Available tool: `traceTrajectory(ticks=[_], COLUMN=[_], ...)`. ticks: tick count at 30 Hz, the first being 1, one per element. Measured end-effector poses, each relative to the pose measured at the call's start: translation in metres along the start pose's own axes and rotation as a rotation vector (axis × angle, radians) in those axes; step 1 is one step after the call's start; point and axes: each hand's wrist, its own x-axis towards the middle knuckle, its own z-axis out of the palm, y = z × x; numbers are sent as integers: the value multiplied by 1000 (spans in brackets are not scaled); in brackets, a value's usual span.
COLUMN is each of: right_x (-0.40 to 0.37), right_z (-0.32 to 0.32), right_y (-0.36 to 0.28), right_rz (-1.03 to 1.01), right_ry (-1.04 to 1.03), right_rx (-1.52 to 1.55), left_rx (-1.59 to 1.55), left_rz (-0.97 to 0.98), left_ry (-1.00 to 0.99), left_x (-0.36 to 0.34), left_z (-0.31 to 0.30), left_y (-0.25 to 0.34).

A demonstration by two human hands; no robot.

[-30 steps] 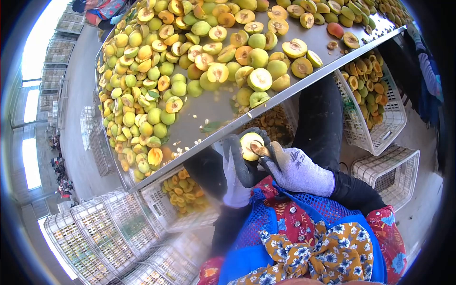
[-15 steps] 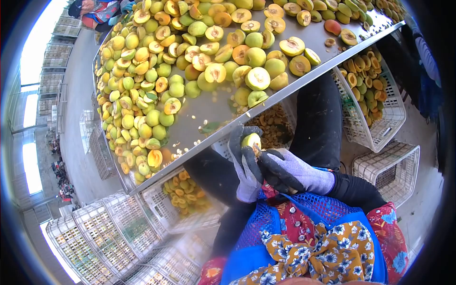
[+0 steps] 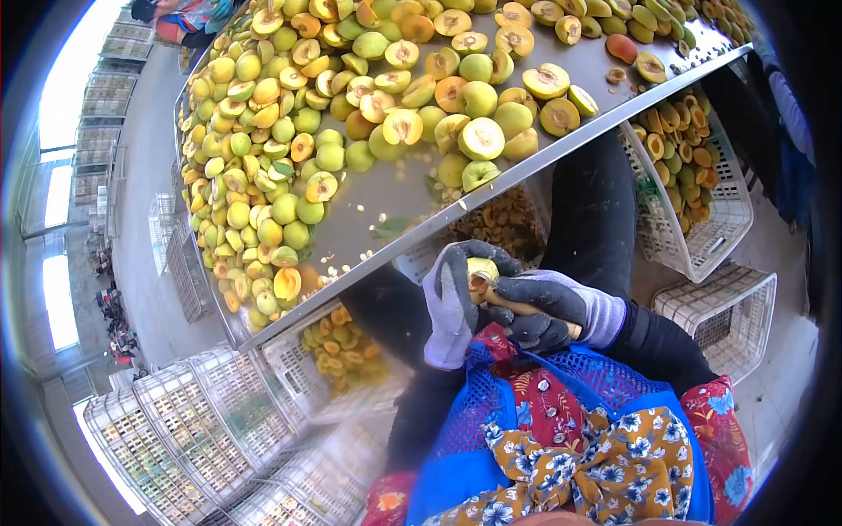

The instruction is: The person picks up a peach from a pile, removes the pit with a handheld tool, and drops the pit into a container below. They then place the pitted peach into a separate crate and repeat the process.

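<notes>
My left hand (image 3: 453, 298), in a grey and lilac glove, is closed around a cut yellow-green apricot half (image 3: 481, 268). Its open face is turned toward me and shows a brownish hollow. In my right hand (image 3: 561, 302), gloved alike, is a slim tool with a pale wooden-looking handle (image 3: 524, 308). The tool's working end meets the fruit, but its shape cannot be made out. Both hands are together above my lap, just below the metal table's rim (image 3: 456, 208).
Whole and halved apricots (image 3: 263, 175) cover much of the table. Below it, a container of fruit scraps (image 3: 504, 223) stands between my legs. Crates with apricot halves stand right (image 3: 693, 237) and left (image 3: 294, 373); another crate (image 3: 715, 329) lies at right. A person (image 3: 197, 17) is at upper left.
My left hand has turned so the fruit's cut face shows more. My right hand has shifted, bringing the tool's handle into sight. The view has moved slightly.
</notes>
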Motion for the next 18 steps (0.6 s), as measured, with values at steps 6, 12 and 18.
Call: traceTrajectory(ticks=[6, 12, 18], right_x=[7, -2, -13], right_z=[-24, -12, -20], right_y=[6, 5, -10], right_rz=[162, 85, -224], right_ry=[-228, -67, 255], right_rx=[444, 202, -351], left_rx=[119, -145, 706], left_rz=[86, 11, 1], left_ry=[-105, -14, 574], left_x=[1, 2, -46], left_z=[-4, 0, -98], left_y=[-10, -9, 7])
